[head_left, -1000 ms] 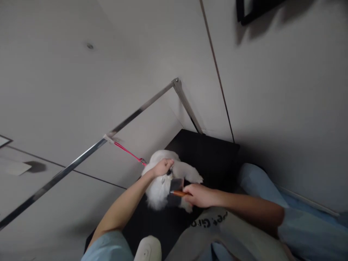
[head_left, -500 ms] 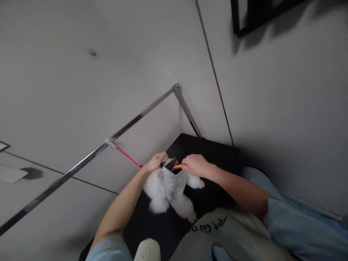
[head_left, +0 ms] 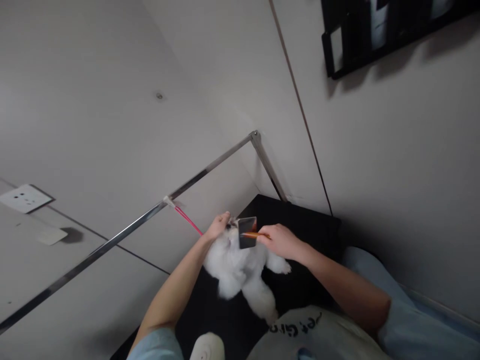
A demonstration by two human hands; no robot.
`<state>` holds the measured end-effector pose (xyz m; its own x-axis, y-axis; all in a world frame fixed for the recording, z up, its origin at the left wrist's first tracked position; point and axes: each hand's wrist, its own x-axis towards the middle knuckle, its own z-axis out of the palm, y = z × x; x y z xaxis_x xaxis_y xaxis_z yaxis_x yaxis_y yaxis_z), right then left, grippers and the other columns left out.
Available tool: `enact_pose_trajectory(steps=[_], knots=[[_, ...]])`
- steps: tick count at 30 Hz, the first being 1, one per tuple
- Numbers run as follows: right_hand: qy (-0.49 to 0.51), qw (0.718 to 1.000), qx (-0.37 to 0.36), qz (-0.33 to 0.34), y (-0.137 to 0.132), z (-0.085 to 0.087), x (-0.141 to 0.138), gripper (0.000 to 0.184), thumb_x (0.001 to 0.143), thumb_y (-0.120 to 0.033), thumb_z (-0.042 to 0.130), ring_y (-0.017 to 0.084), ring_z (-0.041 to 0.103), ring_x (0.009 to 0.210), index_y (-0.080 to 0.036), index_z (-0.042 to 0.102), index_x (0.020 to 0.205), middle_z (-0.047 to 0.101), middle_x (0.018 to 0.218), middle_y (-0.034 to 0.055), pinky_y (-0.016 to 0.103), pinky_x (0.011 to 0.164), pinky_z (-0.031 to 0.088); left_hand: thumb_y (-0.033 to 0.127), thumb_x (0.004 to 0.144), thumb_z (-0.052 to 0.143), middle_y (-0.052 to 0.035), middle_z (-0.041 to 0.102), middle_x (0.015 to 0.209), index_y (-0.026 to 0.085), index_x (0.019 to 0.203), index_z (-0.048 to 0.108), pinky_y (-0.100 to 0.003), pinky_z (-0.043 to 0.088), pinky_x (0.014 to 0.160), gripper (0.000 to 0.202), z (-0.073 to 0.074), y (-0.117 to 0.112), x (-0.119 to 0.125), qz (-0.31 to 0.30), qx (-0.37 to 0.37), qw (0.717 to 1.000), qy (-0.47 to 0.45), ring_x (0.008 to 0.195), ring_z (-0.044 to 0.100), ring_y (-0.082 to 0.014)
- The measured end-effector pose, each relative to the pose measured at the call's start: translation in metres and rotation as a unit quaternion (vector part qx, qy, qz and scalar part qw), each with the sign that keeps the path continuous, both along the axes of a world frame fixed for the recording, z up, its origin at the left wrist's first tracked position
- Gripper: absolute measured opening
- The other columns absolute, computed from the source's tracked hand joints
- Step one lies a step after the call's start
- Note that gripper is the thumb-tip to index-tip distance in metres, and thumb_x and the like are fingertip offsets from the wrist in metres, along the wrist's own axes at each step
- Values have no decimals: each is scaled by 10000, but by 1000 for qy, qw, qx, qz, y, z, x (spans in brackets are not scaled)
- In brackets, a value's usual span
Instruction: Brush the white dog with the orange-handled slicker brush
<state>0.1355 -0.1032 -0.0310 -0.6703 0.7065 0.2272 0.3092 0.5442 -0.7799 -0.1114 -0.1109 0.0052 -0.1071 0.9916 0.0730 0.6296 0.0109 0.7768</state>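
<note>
Here, bench (head_left: pixel 307 220) under dog (head_left: pixel 232 262); left hand (head_left: pixel 218 227) half-curled at dog's head, grip unclear; right hand (head_left: pixel 278 240) closed around brush (head_left: pixel 246 240), beside dog's face. Better strokes be light, directed away from eyes.

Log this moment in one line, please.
left hand: against white dog, near face | right hand: holding orange-handled brush | dog: on black table | pink cord: on metal bar

Your left hand (head_left: pixel 216 227) at seven o'clock and right hand (head_left: pixel 280 240) at five make two. You have one dog (head_left: pixel 225 262), one brush (head_left: pixel 246 243) and one table (head_left: pixel 300 220) around six, one leash (head_left: pixel 188 221) at eight, one wall socket (head_left: pixel 26 198) at nine, one rack (head_left: pixel 356 42) at two.
</note>
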Motion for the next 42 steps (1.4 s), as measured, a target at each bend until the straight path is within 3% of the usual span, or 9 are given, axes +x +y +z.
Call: enact_pose_trajectory(steps=[7, 10, 14, 19, 22, 26, 32, 38, 42], knots=[[26, 881, -429, 198, -61, -95, -27, 178, 938, -225, 360, 91, 405, 405, -206, 488, 815, 496, 540, -34, 216, 425, 304, 795, 788, 318, 13, 438, 501, 172, 547, 504, -268, 339, 560, 693, -26, -14, 9, 26, 39, 996, 75, 520, 392, -121], [48, 836, -460, 295, -62, -105, -25, 180, 934, -296, 412, 99, 412, 414, -193, 506, 819, 513, 542, -6, 225, 411, 292, 780, 807, 280, 1, 459, 520, 172, 557, 523, -275, 351, 576, 701, -35, -24, 4, 57, 61, 994, 64, 540, 413, -133], [123, 872, -423, 214, -42, -110, -44, 153, 953, -255, 377, 91, 441, 478, -188, 463, 846, 533, 593, -16, 202, 452, 325, 763, 806, 301, -7, 463, 525, 188, 525, 485, -277, 362, 573, 666, -53, -33, 5, 83, 79, 992, 53, 544, 425, -139], [-33, 849, -442, 287, -57, -150, -38, 146, 887, -158, 444, 79, 444, 435, -164, 496, 751, 533, 532, -30, 191, 440, 327, 678, 855, 320, -26, 497, 537, 192, 520, 510, -287, 398, 606, 620, -61, -51, 1, 142, 122, 981, 48, 555, 462, -150], [-52, 818, -444, 363, -60, -145, -32, 96, 868, -180, 482, 73, 473, 466, -148, 534, 794, 566, 569, -33, 180, 465, 347, 663, 873, 328, -27, 494, 526, 193, 505, 503, -284, 398, 589, 623, -53, -61, -8, 162, 161, 973, 26, 533, 455, -145], [58, 856, -409, 312, -46, -123, -59, 147, 920, -203, 402, 76, 491, 513, -162, 490, 810, 547, 594, -43, 187, 512, 374, 689, 863, 357, -24, 468, 491, 196, 478, 456, -268, 369, 520, 634, -43, -70, -20, 167, 197, 966, -29, 487, 427, -132], [-136, 848, -325, 396, -49, -128, -72, 205, 879, -173, 442, 70, 457, 457, -159, 491, 680, 509, 531, -50, 187, 484, 350, 759, 801, 393, -11, 411, 457, 202, 461, 405, -264, 348, 486, 653, -38, -79, -18, 210, 233, 946, -78, 456, 383, -119], [-39, 928, -246, 278, -38, -118, -69, 239, 892, -193, 446, 70, 454, 518, -165, 464, 656, 504, 573, -41, 186, 496, 323, 729, 806, 443, 0, 385, 462, 204, 465, 368, -259, 322, 477, 631, -36, -87, -16, 222, 267, 928, -133, 455, 360, -110], [-180, 879, -284, 338, -46, -121, -58, 270, 892, -157, 398, 73, 405, 430, -159, 501, 643, 451, 478, -51, 199, 463, 300, 702, 795, 507, 7, 397, 449, 197, 470, 375, -245, 293, 464, 615, -31, -92, -23, 240, 298, 908, -168, 444, 358, -98]])
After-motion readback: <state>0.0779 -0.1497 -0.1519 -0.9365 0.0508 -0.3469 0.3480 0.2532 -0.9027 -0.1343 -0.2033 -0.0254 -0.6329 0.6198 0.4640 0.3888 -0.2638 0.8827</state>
